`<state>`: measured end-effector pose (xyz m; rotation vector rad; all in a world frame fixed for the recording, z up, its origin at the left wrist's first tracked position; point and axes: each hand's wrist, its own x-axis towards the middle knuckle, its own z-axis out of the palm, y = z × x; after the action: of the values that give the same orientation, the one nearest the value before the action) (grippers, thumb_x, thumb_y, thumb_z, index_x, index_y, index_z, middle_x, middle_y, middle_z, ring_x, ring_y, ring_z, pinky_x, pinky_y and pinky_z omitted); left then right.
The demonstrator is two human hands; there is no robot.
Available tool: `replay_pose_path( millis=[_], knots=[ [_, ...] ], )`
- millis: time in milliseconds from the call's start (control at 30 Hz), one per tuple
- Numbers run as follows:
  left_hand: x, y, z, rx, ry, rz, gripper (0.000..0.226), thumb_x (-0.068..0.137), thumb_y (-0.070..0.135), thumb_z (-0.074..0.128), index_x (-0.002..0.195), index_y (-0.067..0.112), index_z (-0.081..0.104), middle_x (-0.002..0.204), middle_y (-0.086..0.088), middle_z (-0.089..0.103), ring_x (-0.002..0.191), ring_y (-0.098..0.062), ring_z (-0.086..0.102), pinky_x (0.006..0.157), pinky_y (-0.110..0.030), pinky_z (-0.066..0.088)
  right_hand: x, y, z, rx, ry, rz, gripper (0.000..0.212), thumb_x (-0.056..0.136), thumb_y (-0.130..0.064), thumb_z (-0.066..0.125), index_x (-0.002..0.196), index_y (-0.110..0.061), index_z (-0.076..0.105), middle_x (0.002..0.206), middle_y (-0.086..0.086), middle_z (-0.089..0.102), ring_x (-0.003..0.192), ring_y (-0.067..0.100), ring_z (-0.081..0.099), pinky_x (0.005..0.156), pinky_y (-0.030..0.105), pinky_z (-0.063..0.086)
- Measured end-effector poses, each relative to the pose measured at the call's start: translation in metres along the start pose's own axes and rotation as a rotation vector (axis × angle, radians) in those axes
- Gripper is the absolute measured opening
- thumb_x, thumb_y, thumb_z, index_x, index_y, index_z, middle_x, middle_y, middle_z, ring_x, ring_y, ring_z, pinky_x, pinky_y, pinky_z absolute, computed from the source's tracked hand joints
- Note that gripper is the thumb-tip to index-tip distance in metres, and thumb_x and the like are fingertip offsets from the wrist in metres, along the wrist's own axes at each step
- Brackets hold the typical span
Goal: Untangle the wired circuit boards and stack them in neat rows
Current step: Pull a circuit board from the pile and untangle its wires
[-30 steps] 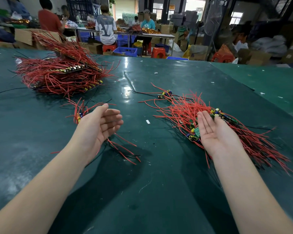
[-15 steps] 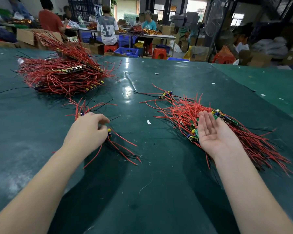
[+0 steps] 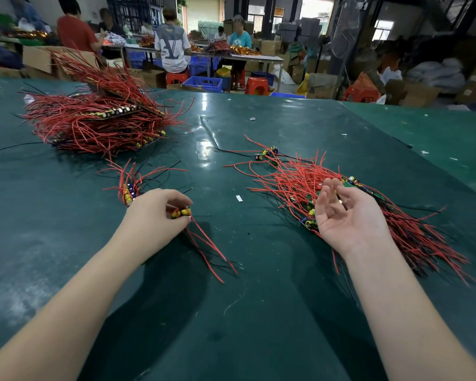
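Head view: left hand (image 3: 153, 215) pinches small wired board (image 3: 180, 212) on green table (image 3: 259, 312); right hand (image 3: 346, 215) palm-up, fingers relaxed, over tangled pile (image 3: 300, 180).

Single head-worn wide-angle view, looking forward and down across the green table (image 3: 259, 312).

The camera is sitting above the table's near edge, facing its far edge and the workshop beyond it. Both forearms are entering from the bottom corners, with the left hand (image 3: 154, 215) and right hand (image 3: 346, 213) lying close below the lens. The table is filling most of the picture; straight lines are bowing toward the picture borders. No second view is sharing the scene.
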<state>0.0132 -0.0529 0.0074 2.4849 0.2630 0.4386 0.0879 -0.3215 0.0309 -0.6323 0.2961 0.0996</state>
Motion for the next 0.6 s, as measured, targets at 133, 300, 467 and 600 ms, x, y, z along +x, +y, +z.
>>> replay_pose_path(
  millis=[133, 300, 467, 600],
  knots=[
    [-0.0014, 0.0028, 0.0034, -0.085, -0.016, 0.022, 0.020, 0.077, 0.013, 0.075, 0.092, 0.025, 0.071, 0.089, 0.013, 0.068, 0.083, 0.002, 0.061, 0.068, 0.001, 0.037, -0.0016, 0.0006, 0.0010, -0.003, 0.039, 0.030, 0.015, 0.093, -0.005, 0.048, 0.090, -0.004, 0.062, 0.069, 0.004, 0.067, 0.049, 0.012, 0.064, 0.049, 0.019, 0.052],
    [-0.0017, 0.0047, 0.0057, -0.190, -0.057, -0.021, 0.021, 0.077, 0.015, 0.075, 0.091, 0.029, 0.072, 0.090, 0.014, 0.070, 0.090, 0.002, 0.063, 0.079, -0.013, 0.042, -0.0028, 0.0016, 0.0015, 0.064, 0.082, 0.028, 0.020, 0.095, -0.008, 0.045, 0.084, -0.003, 0.060, 0.062, 0.004, 0.066, 0.047, 0.012, 0.063, 0.048, 0.019, 0.052],
    [-0.0027, 0.0056, 0.0056, -0.210, -0.089, -0.059, 0.025, 0.079, 0.012, 0.073, 0.095, 0.031, 0.071, 0.092, 0.008, 0.072, 0.089, -0.009, 0.067, 0.090, -0.028, 0.048, -0.0052, 0.0046, 0.0031, 0.149, 0.092, 0.086, 0.032, 0.100, -0.012, 0.038, 0.077, -0.001, 0.057, 0.055, 0.006, 0.066, 0.043, 0.013, 0.062, 0.043, 0.019, 0.050],
    [-0.0034, 0.0084, 0.0064, -0.255, -0.056, -0.039, 0.024, 0.079, 0.009, 0.073, 0.095, 0.028, 0.072, 0.087, 0.015, 0.069, 0.075, 0.012, 0.061, 0.073, -0.003, 0.043, -0.0049, 0.0070, 0.0029, 0.136, 0.091, 0.096, 0.035, 0.102, -0.012, 0.032, 0.082, -0.001, 0.058, 0.054, 0.002, 0.066, 0.041, 0.011, 0.061, 0.040, 0.018, 0.048]
  ],
)
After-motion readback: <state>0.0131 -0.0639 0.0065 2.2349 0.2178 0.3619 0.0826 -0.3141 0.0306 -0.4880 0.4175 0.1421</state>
